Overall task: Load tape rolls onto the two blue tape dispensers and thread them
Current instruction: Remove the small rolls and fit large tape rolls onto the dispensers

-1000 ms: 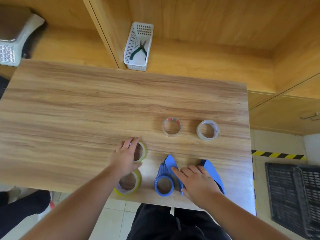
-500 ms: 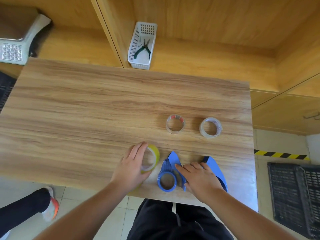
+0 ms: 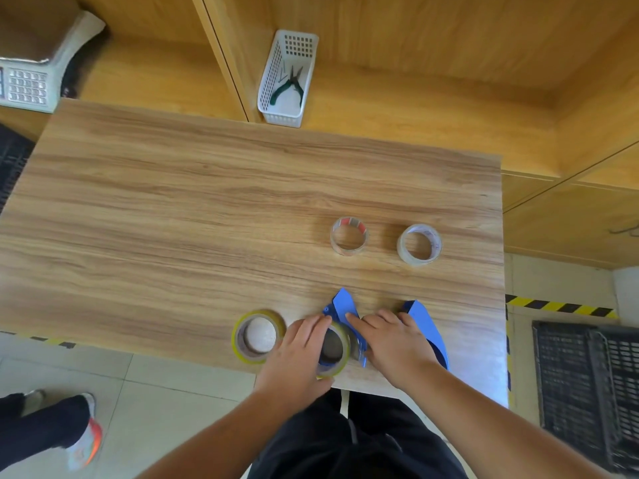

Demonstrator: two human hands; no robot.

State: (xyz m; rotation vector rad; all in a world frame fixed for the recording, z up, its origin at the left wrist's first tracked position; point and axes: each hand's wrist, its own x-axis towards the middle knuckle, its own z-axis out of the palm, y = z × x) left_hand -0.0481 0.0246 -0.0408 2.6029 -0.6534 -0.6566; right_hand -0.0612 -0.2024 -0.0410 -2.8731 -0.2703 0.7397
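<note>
My left hand grips a yellow tape roll and holds it over the ring of the left blue dispenser near the table's front edge. My right hand rests flat on that dispenser, its index finger on the blue blade end. The second blue dispenser lies just right of my right hand, partly hidden by it. Another yellow tape roll lies flat to the left of my left hand. Two clear tape rolls, one with a red label and one plain, lie farther back.
The wooden table ends just right of the dispensers. A white basket with pliers stands on the shelf behind. A scale sits at far left. Black crates stand on the floor at right. A person's foot is at lower left.
My left hand lifted one yellow roll from beside the other and carried it right onto the left dispenser's ring. My right hand stayed on the dispenser.
</note>
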